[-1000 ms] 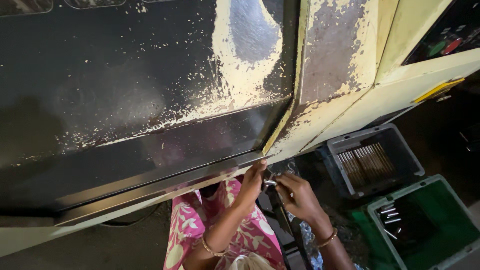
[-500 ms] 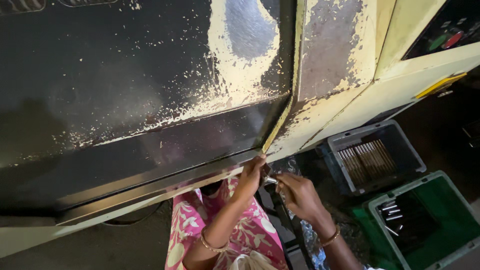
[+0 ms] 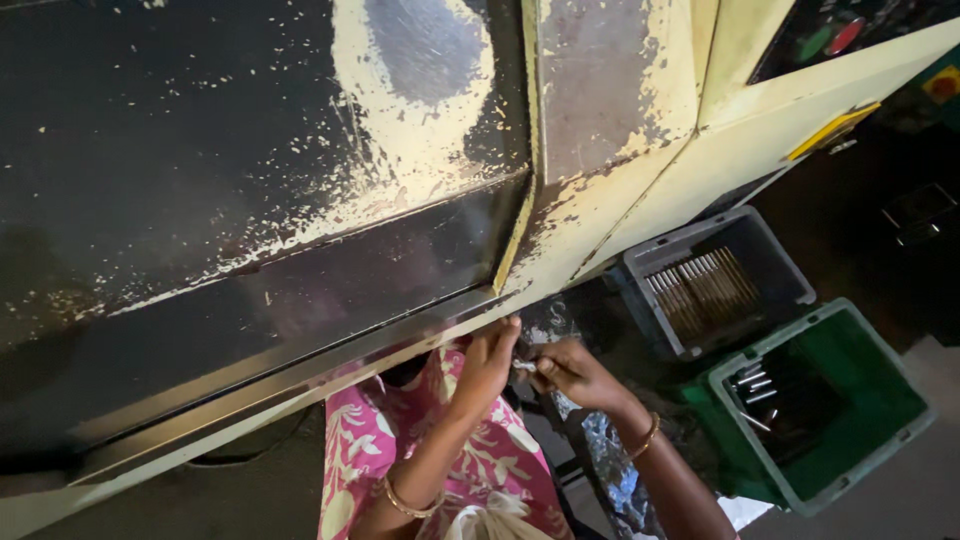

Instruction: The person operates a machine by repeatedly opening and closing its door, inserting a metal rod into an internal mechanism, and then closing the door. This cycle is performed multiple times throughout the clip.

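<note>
**Metal piece pinched between both hands under the machine's edge**

Metal, small and silvery, the piece [image 3: 524,366] sits between the two hands just below the lip of the worn, paint-chipped machine [image 3: 300,200], above the person's pink flowered lap. The left hand [image 3: 487,362] is raised with fingers curled up against the machine's edge, its grip pressed onto the near end of the piece. The right hand [image 3: 575,375] comes in from the side, wrist low and bangled, thumb and fingertips pinching the other end.

To handle this well, I judge both pinches should stay close to the ends and the wrists steady, since the piece is small and could slip into the dark gap below. How the piece is oriented is too small to tell.

A grey crate [image 3: 720,280] of rods and a green crate [image 3: 830,400] stand to the right, well apart from the hands.
</note>
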